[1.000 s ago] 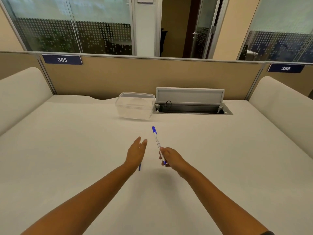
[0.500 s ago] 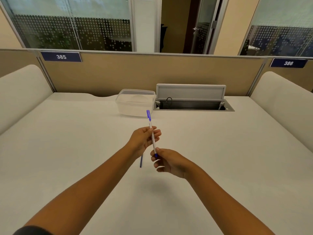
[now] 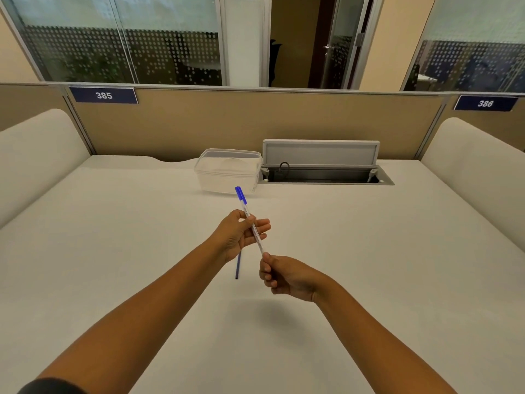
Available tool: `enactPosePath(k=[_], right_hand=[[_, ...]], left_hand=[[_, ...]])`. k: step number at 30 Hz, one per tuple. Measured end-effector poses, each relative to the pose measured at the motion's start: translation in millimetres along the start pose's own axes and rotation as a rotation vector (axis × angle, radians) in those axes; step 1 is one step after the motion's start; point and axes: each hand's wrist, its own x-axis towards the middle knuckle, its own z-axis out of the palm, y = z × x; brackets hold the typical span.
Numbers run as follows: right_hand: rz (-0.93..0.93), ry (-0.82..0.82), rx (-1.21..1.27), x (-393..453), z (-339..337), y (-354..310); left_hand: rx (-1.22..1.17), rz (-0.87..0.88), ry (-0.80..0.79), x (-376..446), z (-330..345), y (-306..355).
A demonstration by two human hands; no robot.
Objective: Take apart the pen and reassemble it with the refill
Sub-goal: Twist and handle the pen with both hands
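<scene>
Pen not apart yet
Both hands, left hand (image 3: 237, 234) and right hand (image 3: 287, 275), grip the capped pen (image 3: 251, 226); refill (image 3: 238, 265) waits on surface (image 3: 113, 237).

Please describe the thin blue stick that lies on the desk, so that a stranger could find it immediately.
On the white desk, look below the left hand, which holds the pen with the right hand. The refill lies there flat, partly hidden by that hand. Unlike the pen, it is thinner, dark blue throughout, and nobody touches it.
</scene>
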Motion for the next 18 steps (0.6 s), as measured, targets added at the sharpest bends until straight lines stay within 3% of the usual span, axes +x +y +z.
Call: enactPosePath(k=[15, 17, 18], right_hand=[[-0.033, 0.479, -0.977, 12, 18, 13], [-0.054, 0.51, -1.0, 11, 22, 13], [-0.064, 0.464, -0.892, 10, 23, 12]], left_hand=[[0.126, 0.075, 0.29, 8, 8, -24], [0.128, 0.058, 0.283, 9, 8, -22], [0.125, 0.035, 0.241, 8, 7, -18]])
